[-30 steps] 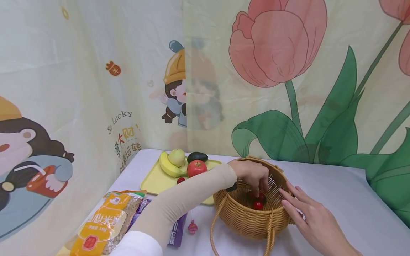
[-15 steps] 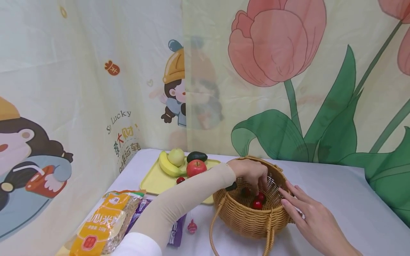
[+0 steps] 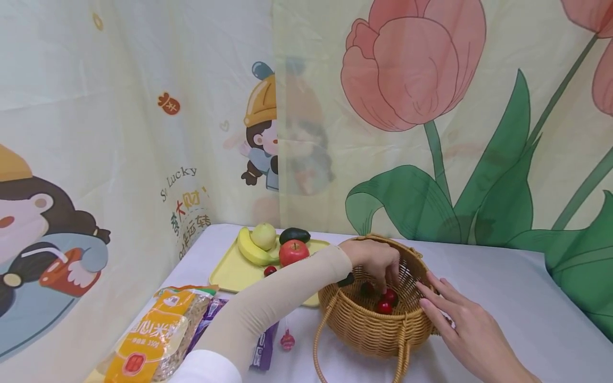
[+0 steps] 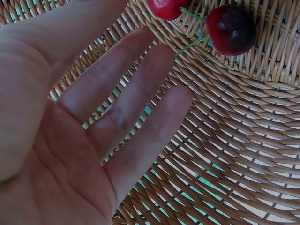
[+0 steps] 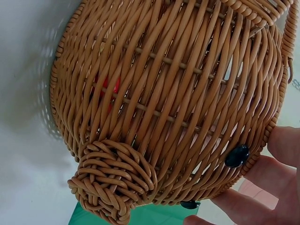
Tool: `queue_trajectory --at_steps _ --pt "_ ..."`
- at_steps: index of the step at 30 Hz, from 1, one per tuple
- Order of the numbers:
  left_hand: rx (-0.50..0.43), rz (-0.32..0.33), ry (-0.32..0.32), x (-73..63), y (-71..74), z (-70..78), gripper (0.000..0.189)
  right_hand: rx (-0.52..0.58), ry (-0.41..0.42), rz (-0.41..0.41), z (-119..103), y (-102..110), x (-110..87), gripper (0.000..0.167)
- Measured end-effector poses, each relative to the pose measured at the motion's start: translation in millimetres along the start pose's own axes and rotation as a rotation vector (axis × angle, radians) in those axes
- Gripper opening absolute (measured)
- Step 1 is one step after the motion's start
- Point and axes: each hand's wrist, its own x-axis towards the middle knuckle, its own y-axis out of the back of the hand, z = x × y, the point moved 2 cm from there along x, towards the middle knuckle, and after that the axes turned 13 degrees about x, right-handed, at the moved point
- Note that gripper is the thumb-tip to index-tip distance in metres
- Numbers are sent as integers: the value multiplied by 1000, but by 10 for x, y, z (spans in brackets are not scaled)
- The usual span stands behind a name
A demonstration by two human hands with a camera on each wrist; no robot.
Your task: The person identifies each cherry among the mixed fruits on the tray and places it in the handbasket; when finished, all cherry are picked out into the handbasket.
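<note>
My left hand (image 3: 380, 260) reaches down inside the wicker basket (image 3: 369, 332), palm facing the left wrist camera. Its visible fingers are mostly straight with nothing between them; the index finger is largely hidden. Just beyond the fingertips, a bright red cherry (image 4: 166, 7) and a darker cherry (image 4: 231, 30), both with green stems, lie against the weave. Another dark round fruit (image 3: 367, 288) shows at the basket's left inside. My right hand (image 3: 471, 332) rests extended fingers on the basket's right rim; the right wrist view shows them at the rim beside a black bead eye (image 5: 237, 156).
A yellow tray (image 3: 230, 274) behind the left arm bears a banana (image 3: 254, 250), a pale green round fruit, an avocado, a red apple and a cherry. An orange grain bag (image 3: 158, 335), purple packets and a pink lollipop (image 3: 287, 340) lie in front. Basket handles hang forward.
My left hand has shifted very slightly left inside the basket. The cherries beneath have moved a little, and a dark fruit at the left shows more clearly. My right hand stays at the rim.
</note>
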Motion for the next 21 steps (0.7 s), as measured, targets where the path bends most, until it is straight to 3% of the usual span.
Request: queue_trajectory --at_steps 12,18,21 --pt "3 10 -59 7 22 45 36 -5 -11 -17 5 5 6 44" --pt "-73 37 -194 -67 101 42 35 5 18 11 0 9 4 41" --pt "-127 64 -231 -125 203 42 34 8 20 19 5 18 1 41"
